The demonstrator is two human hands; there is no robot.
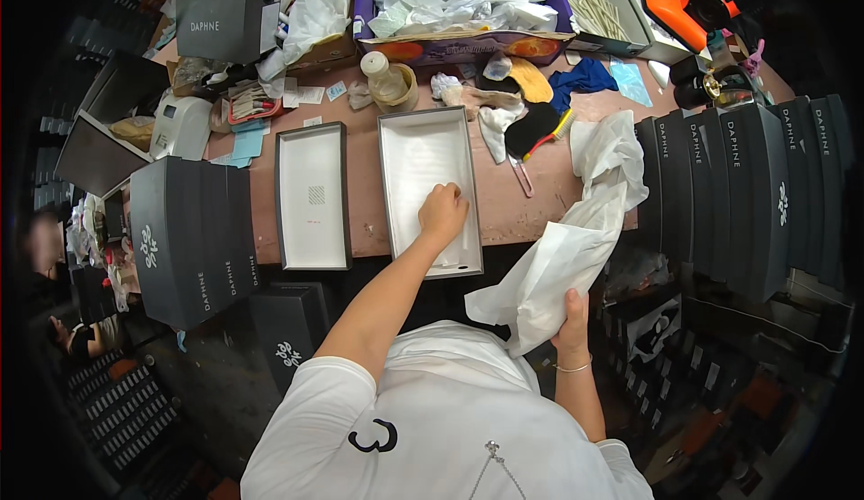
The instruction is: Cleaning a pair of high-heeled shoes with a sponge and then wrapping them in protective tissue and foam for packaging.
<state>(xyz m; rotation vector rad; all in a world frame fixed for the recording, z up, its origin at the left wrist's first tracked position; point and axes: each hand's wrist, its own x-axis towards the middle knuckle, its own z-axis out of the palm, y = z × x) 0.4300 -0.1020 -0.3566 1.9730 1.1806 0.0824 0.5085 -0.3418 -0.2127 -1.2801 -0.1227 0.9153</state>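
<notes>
My left hand is inside an open grey shoebox with a white interior. Its fingers are curled closed near the right wall, and whatever they grip is hidden. White sheet-like lining shows under and around that hand. My right hand, with a bangle at the wrist, is closed on the lower end of a long bundle of white tissue paper. The bundle slants up to the right over the table edge; what it wraps, if anything, cannot be seen. Left of the shoebox lies a shallow grey lid, its white inside facing up.
Dark shoeboxes stand in rows at the left and right. Behind are a purple carton of crumpled paper, a plastic bottle, dark and yellow cloths, and an orange tape dispenser. The table's front edge runs below the shoebox.
</notes>
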